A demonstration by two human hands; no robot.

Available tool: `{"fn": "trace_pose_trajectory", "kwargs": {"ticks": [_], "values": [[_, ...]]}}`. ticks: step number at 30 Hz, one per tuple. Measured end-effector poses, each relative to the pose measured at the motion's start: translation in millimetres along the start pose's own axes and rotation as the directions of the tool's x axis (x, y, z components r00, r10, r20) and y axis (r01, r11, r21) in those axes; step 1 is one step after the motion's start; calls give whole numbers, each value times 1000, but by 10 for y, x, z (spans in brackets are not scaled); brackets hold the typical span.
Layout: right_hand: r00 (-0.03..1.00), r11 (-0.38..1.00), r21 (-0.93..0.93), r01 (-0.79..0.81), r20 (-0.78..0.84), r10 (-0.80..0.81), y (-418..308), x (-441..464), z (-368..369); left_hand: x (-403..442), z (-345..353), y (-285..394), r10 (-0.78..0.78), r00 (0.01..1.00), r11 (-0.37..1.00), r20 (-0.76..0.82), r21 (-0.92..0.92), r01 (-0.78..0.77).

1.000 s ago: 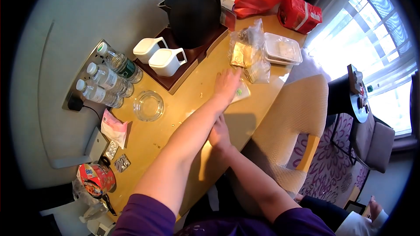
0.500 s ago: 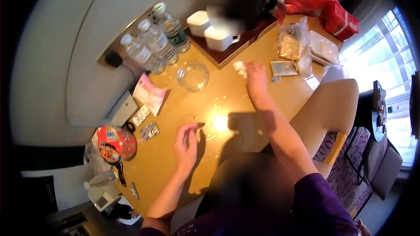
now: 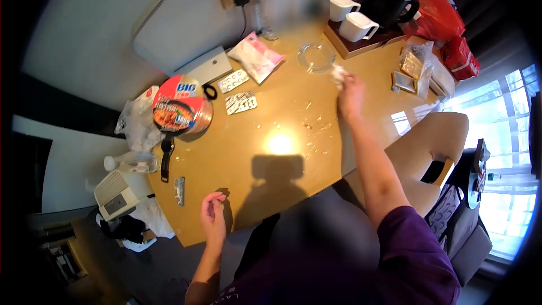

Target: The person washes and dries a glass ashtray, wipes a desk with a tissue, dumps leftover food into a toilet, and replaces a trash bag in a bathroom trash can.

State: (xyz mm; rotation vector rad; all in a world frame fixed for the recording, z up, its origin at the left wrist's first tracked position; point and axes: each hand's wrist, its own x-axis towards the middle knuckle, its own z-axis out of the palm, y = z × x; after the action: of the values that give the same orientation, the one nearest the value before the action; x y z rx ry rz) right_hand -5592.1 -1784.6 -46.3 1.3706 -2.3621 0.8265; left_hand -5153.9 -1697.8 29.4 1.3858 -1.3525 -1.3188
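My right hand [image 3: 352, 97] is closed on a crumpled white tissue [image 3: 338, 73], low over the desk just right of a clear glass ashtray [image 3: 317, 58]. My left hand [image 3: 213, 214] hovers at the desk's near edge, its fingers loosely bent and apart, with nothing visible in them. Between the hands, wet-looking drops [image 3: 316, 125] lie scattered across the wooden desk [image 3: 226, 158]. Two blister packs of pills [image 3: 241, 103] rest beyond my left hand, beside a pink and white packet [image 3: 256, 57].
At the left stand an instant noodle tub [image 3: 182, 105], a black watch [image 3: 167, 158] and a plastic bottle [image 3: 132, 162]. White cups [image 3: 358, 26] and a black kettle [image 3: 389, 3] occupy a tray at the back. A tan chair [image 3: 426, 141] borders the right side.
The view has swung toward the left end of the desk. My right hand, still gripping the tissue, is now closer to the ashtray. My left hand has drawn back toward the near edge.
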Motion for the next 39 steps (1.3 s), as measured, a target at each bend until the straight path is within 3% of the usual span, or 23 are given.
{"fn": "trace_pose_trajectory", "kwargs": {"ticks": [2, 6, 9, 11, 12, 13, 14, 15, 16, 18, 19, 22, 23, 24, 25, 28, 29, 30, 31, 32, 34, 38, 39], "values": [[973, 966, 171, 192, 93, -209, -644, -335, 45, -115, -107, -45, -31, 1000, 998, 3, -54, 31], [901, 872, 424, 245, 234, -366, -1371, -1024, -379, -206, -286, -8, -43, 998, 991, 52, -126, 49], [681, 715, 622, 321, 374, -630, -1347, -1135, -734, -199, -415, 39, -9, 998, 991, 63, -132, 17], [768, 710, 680, 180, 354, -533, -992, -983, -694, -150, -588, -46, 8, 999, 990, 47, -144, -1], [886, 760, 634, -146, 426, -184, -658, -811, -595, -127, -664, -71, 20, 1000, 993, 24, -115, -17], [861, 274, 832, -482, 507, -24, -228, -527, -502, -135, -753, -85, 24, 1000, 996, 6, -81, -24], [942, 633, 706, -316, 314, 120, 146, -392, -448, -129, -842, -118, 30, 1000, 999, -6, -43, -30], [965, 900, 387, -200, 236, 113, 368, -349, -422, -134, -934, -208, 44, 999, 997, -15, -69, -45], [982, 997, -14, -70, 174, 71, 478, -380, -408, -140, -985, -248, 31, 999, 997, -31, -70, -33], [997, 980, -194, -31, 60, 43, -56, -604, -376, -188, -1122, -283, -2, 998, 998, -58, -62, -2], [995, 993, -88, 72, 69, -66, -329, -803, -403, -187, -1165, -335, -12, 998, 996, -65, -87, 6], [945, 976, 114, 184, 253, -207, -1309, -1624, -559, -132, -1150, -427, -7, 999, 984, -48, -177, -2], [949, 935, 278, 219, 161, -270, -1610, -1893, -591, -92, -1106, -431, -32, 999, 971, -16, -236, 28], [933, 947, 240, 215, 235, -272, -1879, -2057, -737, -50, -1041, -398, -8, 1000, 971, 8, -237, 10], [930, 939, 324, 117, 296, -218, -2023, -2062, -875, -14, -984, -343, 14, 999, 972, 30, -236, -6], [860, 842, 487, 233, 302, -412, -1592, -1734, -962, 4, -932, -245, 28, 999, 983, 32, -182, -22], [925, 909, 415, -25, 355, -136, -1244, -1611, -935, -16, -957, -245, 32, 999, 985, 2, -169, -31], [938, 906, 388, -171, 344, 30, -887, -1377, -974, -36, -995, -241, 36, 999, 987, -28, -153, -40], [976, 853, 489, -182, 197, 96, -356, -1207, -980, -85, -1058, -233, 16, 997, 995, -76, -92, -23], [965, 967, 115, -227, 162, 207, -115, -1075, -1178, -126, -1124, -286, 10, 993, 996, -118, -84, -20], [994, 970, -220, -107, -12, 107, 215, -1231, -1001, -230, -1297, -438, 0, 980, 998, -200, -57, -11], [979, 995, 49, 86, 181, -94, -1470, -2102, -826, -202, -1357, -638, 35, 950, 996, -311, 89, -8], [912, 951, 279, 134, 341, -229, -1774, -2418, -706, -142, -1352, -722, 51, 955, 995, -291, 97, -24]]}}
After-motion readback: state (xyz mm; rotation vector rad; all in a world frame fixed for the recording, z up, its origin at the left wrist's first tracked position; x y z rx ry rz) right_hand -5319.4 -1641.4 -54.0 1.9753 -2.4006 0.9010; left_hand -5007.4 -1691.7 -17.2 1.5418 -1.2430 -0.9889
